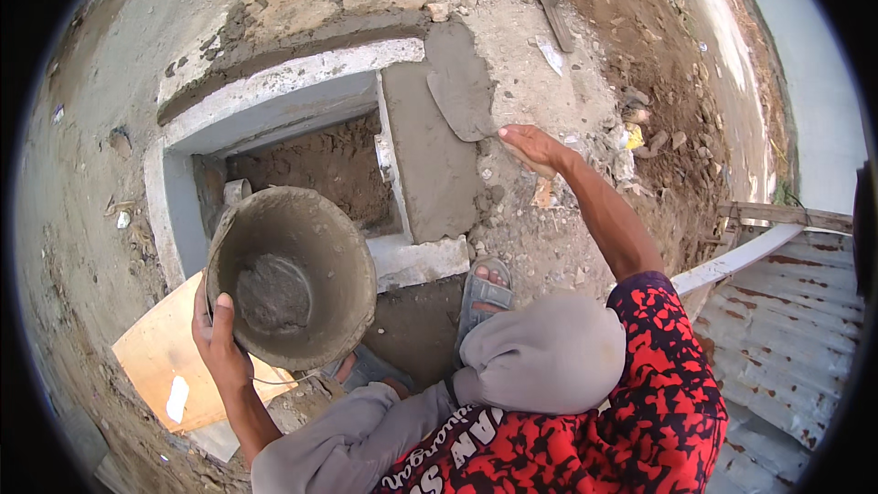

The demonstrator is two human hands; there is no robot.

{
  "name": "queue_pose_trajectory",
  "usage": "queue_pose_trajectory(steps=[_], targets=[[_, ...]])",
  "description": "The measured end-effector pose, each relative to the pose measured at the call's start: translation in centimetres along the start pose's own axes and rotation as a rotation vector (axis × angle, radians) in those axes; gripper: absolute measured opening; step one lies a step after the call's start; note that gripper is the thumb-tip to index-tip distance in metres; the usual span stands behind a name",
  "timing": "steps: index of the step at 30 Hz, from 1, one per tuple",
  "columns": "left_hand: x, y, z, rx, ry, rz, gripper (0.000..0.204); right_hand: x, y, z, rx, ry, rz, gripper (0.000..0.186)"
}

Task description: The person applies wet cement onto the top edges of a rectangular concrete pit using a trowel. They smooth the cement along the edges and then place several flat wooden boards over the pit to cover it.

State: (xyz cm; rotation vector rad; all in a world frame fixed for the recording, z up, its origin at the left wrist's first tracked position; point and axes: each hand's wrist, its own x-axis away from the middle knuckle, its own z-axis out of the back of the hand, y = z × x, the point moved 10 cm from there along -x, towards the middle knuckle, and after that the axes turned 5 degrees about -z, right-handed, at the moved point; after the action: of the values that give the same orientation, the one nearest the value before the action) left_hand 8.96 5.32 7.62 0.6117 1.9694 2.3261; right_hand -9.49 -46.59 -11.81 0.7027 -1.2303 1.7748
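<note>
The right hand (533,148) closes its fingers around the handle of a grey mortar-coated steel trowel (462,94), whose blade lies up-left of them on the wet right rim of the rectangular concrete pit frame (274,82), while the left hand (218,337) grips the mortar-smeared round bucket (291,276) at the frame's near edge.

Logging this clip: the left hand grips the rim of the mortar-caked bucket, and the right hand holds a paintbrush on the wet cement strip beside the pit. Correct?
Not quite. In the head view the right hand holds a flat steel trowel, not a paintbrush, on the wet grey cement strip. The rest stands.
</note>
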Motion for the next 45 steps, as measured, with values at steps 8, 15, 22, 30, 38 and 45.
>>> queue_pose_trajectory(steps=[8, 15, 22, 30, 38, 45], targets=[[-0.6, -0.8, 1.4, 0.055, 0.048, 0.052, 0.056, 8.8, 14.6, -9.1, 0.152, -0.211, 0.084, 0.057], [-0.4, -0.2, 0.0, -0.005, -0.009, -0.005, 0.058, 9.9, 10.7, -5.2, -0.291, 0.069, -0.002, 0.046], [-0.1, -0.9, 0.8, 0.058, 0.043, 0.009, 0.056, 12.3, 7.2, -5.1, 0.006, -0.077, -0.125, 0.055], [-0.6, -0.7, 0.9, 0.038, 0.011, 0.018, 0.057, 15.7, 10.0, -7.9, 0.087, 0.014, -0.119, 0.051], [-0.6, -0.9, 0.6, 0.062, 0.009, 0.019, 0.057, 19.6, 12.8, -9.5, 0.175, 0.062, -0.09, 0.051], [-1.2, -2.2, 2.5, 0.098, 0.072, 0.066, 0.053, 17.5, 8.7, -9.9, 0.393, 0.116, 0.1, 0.044]])
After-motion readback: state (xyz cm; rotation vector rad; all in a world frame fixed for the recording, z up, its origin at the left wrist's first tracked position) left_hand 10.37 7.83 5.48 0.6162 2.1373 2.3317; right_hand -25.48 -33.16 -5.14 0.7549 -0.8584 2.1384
